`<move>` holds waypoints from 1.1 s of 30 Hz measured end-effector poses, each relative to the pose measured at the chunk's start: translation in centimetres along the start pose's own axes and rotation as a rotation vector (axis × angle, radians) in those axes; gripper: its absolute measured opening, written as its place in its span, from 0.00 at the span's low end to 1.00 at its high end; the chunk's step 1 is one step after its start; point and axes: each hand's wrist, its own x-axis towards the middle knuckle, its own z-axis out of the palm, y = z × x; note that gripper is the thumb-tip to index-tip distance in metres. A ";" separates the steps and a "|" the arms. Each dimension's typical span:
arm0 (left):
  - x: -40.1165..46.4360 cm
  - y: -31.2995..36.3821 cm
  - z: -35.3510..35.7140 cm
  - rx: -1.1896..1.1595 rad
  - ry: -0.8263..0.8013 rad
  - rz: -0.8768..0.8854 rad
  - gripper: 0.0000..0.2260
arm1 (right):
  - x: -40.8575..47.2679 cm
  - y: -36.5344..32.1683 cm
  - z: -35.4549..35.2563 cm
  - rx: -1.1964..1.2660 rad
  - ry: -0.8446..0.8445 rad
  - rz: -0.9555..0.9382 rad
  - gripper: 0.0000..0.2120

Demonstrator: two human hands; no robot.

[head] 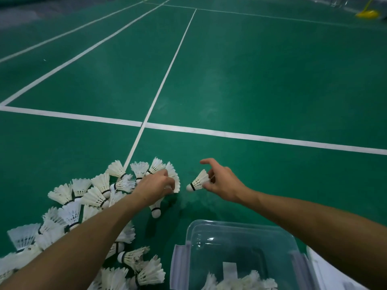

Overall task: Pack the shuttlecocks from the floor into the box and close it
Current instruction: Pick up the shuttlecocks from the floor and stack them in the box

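Several white feather shuttlecocks [83,197] lie in a heap on the green court floor at the lower left. My left hand [156,186] reaches over the heap's far right edge, its fingers closed around a shuttlecock [156,209] whose cork points toward me. My right hand [222,183] holds a single shuttlecock [198,181] by its feathers just above the floor, with the index finger raised. A clear plastic box [240,229] stands open at the bottom right with a few shuttlecocks [240,282] inside.
White court lines [251,137] cross the floor ahead. A yellow object [368,13] stands at the far top right. A white surface [326,266], perhaps the lid, shows right of the box.
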 end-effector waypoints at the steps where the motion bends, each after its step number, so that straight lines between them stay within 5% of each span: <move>1: -0.4 0.4 -0.6 -0.039 0.040 0.000 0.09 | -1.1 -0.3 -1.1 0.019 0.013 -0.012 0.32; 13: -8.6 10.3 -11.6 -0.276 0.389 0.164 0.07 | -19.2 -2.9 -5.4 0.237 0.141 -0.045 0.27; 24: -10.9 11.8 -10.7 -0.316 0.405 0.279 0.11 | -18.0 1.6 6.0 0.062 0.009 0.091 0.11; 33: -11.7 11.3 -8.1 -0.399 0.321 0.290 0.11 | -15.9 3.4 9.5 0.084 -0.079 0.154 0.13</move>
